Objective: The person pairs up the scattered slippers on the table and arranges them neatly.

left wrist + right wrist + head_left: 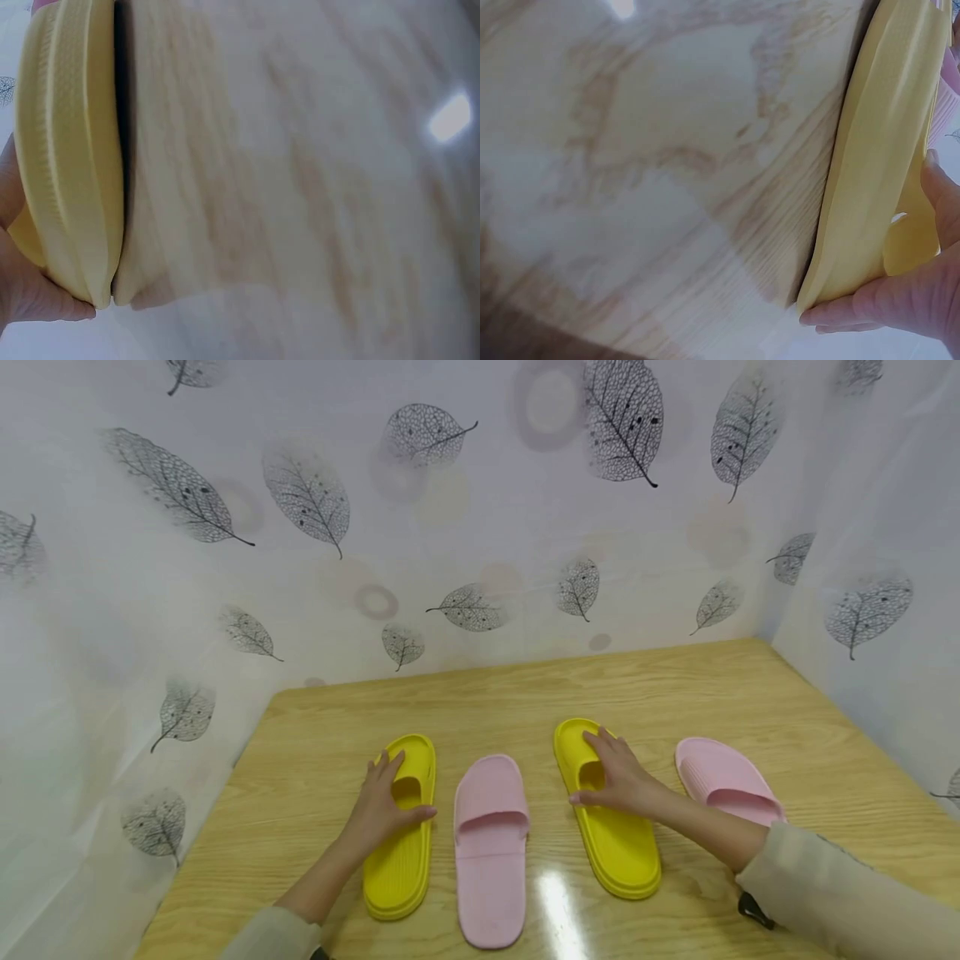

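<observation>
Two yellow slippers and two pink slippers lie alternately in a row, toes pointing away. My left hand [377, 810] grips the left yellow slipper [397, 877] across its strap, fingers along the left side and thumb over the right edge. With my right hand [626, 781] I hold the right yellow slipper [622, 852] the same way, thumb at its left edge and fingers over the strap's right side. Both wrist views show fingertips right at the edge of the yellow sole [75, 150], close over the tabletop.
One pink slipper [491, 893] lies between the yellow ones. The other pink slipper [723, 764] sits tilted at the right, partly behind my right forearm. A wood-grain table [315, 735] carries everything, with leaf-patterned sheeting [495, 510] behind it and at both sides.
</observation>
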Demonstrator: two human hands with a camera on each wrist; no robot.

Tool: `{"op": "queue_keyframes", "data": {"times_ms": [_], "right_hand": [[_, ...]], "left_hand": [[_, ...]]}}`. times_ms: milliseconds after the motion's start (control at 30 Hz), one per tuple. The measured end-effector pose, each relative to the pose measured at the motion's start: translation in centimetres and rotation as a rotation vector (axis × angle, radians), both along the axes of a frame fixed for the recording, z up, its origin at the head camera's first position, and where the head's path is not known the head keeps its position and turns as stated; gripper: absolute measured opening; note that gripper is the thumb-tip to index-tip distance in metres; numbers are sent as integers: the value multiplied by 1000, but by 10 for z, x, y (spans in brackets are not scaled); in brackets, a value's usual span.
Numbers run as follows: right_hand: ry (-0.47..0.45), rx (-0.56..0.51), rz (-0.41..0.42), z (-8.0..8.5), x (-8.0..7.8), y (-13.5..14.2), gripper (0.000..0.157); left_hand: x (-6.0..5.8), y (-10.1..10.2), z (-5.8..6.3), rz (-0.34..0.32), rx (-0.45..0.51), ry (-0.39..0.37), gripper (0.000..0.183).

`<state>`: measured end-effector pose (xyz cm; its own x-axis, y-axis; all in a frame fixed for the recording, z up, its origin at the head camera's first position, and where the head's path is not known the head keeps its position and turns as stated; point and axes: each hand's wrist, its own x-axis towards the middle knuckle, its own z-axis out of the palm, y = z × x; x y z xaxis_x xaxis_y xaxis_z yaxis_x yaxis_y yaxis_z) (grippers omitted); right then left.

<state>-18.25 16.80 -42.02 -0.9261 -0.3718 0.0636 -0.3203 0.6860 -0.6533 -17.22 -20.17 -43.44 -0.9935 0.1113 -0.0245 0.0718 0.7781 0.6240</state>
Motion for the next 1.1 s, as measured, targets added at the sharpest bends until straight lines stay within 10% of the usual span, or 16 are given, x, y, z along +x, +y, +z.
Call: {"op": "queue_keyframes", "data": {"times_ms": [1100], "right_hand": [[21,-15,18,-2,-19,-4,94]], "left_hand": [[-12,2,0,2,-13,-34,103]]}}
